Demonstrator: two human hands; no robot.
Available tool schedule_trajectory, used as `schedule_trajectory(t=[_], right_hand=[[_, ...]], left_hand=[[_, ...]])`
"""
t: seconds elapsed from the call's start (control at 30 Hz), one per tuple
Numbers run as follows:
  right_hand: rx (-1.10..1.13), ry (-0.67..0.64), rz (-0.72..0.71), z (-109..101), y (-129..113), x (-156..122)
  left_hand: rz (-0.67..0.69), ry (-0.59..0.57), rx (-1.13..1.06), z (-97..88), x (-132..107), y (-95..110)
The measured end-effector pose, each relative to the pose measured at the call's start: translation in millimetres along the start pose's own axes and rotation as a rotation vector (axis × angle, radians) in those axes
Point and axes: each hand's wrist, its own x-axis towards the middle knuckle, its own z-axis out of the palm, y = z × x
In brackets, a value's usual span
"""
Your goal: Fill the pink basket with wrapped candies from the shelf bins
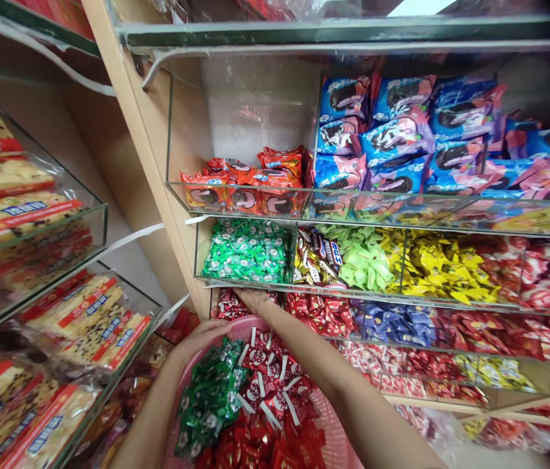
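On my feed: blue packs [396, 137] piled high under a glass shelf [343, 34], upper right; red packs [243, 185] in a lower pile just left of them. Next row down, I see lime candies [365, 264] up against yellow candies [440, 267], yellow on the right. Blue candies [399, 324] one row lower. Far left, I get bars [77, 303] in tiers, beside a wooden post [133, 111].

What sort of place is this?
Probably a sweet or snack shop: stacked blue-and-pink cookie packs, piled yellow-wrapped sweets on shelves, and a pink basket holding green and red ones.
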Motion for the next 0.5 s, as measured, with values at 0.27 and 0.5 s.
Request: schedule_trajectory(t=[0.27,0.5], right_hand=[[0.065,-0.012,-0.013,-4.9,10.5,-18.2],[0.178,-0.025,-0.032,-7.0,19.4,-29.2]], left_hand=[[0.022,-0.016,-0.004,0.0,0.2,-0.5],[0.025,-0.027,-0.003,0.1,-1.1,0.0]])
